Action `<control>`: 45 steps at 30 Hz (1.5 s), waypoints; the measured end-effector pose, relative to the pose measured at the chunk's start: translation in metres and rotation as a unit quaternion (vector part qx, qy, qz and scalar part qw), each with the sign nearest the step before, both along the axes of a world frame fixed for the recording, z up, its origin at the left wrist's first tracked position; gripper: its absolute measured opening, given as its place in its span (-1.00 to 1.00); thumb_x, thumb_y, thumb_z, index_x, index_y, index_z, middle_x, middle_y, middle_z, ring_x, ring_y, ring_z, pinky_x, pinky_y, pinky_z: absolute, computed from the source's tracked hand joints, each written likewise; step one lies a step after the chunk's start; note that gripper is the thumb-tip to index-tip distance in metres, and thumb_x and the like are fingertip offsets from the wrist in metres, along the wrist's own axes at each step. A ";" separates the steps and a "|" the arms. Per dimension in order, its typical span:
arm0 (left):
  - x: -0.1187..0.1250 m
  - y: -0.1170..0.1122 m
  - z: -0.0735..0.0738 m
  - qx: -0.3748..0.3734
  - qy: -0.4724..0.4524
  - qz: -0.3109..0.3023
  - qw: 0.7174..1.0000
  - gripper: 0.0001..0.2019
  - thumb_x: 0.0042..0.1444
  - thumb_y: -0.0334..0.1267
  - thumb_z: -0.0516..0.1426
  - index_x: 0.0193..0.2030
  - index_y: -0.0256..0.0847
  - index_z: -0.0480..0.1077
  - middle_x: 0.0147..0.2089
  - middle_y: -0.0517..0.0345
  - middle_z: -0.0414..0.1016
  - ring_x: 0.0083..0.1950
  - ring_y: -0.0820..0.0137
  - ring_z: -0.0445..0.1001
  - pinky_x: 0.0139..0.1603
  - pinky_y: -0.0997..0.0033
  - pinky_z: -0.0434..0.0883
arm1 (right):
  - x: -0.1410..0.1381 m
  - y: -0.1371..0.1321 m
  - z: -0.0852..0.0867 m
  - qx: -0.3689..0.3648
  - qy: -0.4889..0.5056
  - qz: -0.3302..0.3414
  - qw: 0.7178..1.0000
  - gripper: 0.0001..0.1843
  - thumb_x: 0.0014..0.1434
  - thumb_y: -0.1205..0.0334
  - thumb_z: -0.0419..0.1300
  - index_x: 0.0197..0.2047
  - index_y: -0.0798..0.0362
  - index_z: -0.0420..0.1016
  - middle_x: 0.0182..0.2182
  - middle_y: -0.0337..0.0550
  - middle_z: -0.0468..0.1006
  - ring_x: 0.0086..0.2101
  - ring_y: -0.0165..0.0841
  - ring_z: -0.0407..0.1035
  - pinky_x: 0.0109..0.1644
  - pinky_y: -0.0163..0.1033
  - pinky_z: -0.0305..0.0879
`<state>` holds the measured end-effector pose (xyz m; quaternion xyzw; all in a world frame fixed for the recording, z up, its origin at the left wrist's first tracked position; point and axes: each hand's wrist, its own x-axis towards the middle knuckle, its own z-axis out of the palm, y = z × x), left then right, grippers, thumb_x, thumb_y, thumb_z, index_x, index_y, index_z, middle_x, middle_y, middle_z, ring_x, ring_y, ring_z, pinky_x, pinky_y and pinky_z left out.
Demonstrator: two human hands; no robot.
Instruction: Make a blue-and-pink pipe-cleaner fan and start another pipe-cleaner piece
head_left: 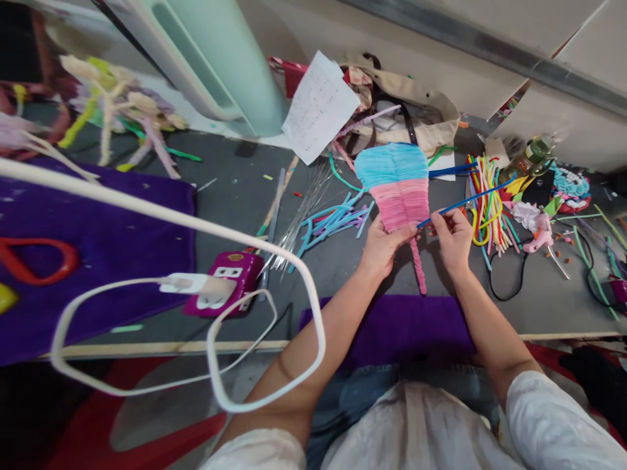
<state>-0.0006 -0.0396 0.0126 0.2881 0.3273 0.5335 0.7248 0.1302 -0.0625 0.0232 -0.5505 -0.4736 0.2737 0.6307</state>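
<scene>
The left hand [381, 251] clamps the pink-and-blue piece [396, 189] low, seemingly to steady it, while the right hand [454, 238] closely pinches a blue strip [482, 194] angled toward two o'clock.

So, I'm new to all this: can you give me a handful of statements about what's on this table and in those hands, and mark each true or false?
1. The left hand holds a blue-and-pink fuzzy panel. True.
2. The right hand holds nothing. False: the right hand pinches a dark blue stick.
3. A white plug sits in the purple socket box. True.
4. The sheet of paper is blank. False: the sheet of paper has writing on it.
5. The panel's pink part is farther from the person than its blue part. False: the blue part is farther away.
6. A red loop lies on the purple cloth at the left. True.
</scene>
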 end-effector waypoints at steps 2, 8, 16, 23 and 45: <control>0.002 0.000 -0.001 0.004 0.006 0.025 1.000 -0.55 -0.32 -0.30 0.44 -0.23 -0.24 0.44 -0.33 0.17 0.59 -0.37 0.40 0.54 -0.26 0.35 0.52 | -0.002 -0.001 0.000 -0.007 0.000 0.004 1.000 -0.74 0.12 0.00 0.29 -0.34 0.01 0.43 -0.50 -0.31 0.50 -0.47 -0.42 0.44 -0.41 -0.31 0.43; 0.003 -0.001 0.003 -0.004 0.010 0.054 0.998 -0.61 -0.33 -0.32 0.42 -0.29 -0.24 0.46 -0.33 0.16 0.58 -0.34 0.38 0.55 -0.19 0.32 0.52 | -0.005 -0.003 0.000 -0.017 0.004 0.014 1.000 -0.75 0.13 0.00 0.28 -0.33 0.00 0.43 -0.47 -0.30 0.52 -0.41 -0.40 0.49 -0.38 -0.30 0.46; 0.002 0.000 0.002 -0.019 -0.002 0.060 0.998 -0.59 -0.33 -0.32 0.43 -0.27 -0.25 0.46 -0.36 0.20 0.57 -0.38 0.42 0.54 -0.19 0.34 0.54 | -0.002 -0.002 -0.005 -0.015 0.045 0.041 0.998 -0.77 0.13 0.03 0.29 -0.32 0.01 0.44 -0.46 -0.29 0.54 -0.46 -0.42 0.48 -0.42 -0.31 0.45; 0.000 -0.001 0.004 -0.023 0.009 0.019 1.000 -0.60 -0.35 -0.33 0.43 -0.29 -0.29 0.48 -0.38 0.15 0.59 -0.41 0.40 0.55 -0.26 0.33 0.55 | 0.002 0.001 -0.007 -0.024 0.052 0.031 0.998 -0.71 0.08 -0.03 0.32 -0.35 0.02 0.46 -0.42 -0.29 0.51 -0.47 -0.46 0.41 -0.43 -0.34 0.47; -0.007 -0.006 0.005 -0.004 0.088 -0.077 0.993 -0.58 -0.37 -0.34 0.42 -0.28 -0.29 0.45 -0.43 0.15 0.56 -0.46 0.37 0.52 -0.35 0.26 0.57 | 0.019 0.005 -0.007 -0.032 0.090 0.046 0.994 -0.70 -0.02 -0.04 0.39 -0.39 0.01 0.52 -0.57 -0.35 0.48 -0.60 -0.49 0.34 -0.53 -0.36 0.37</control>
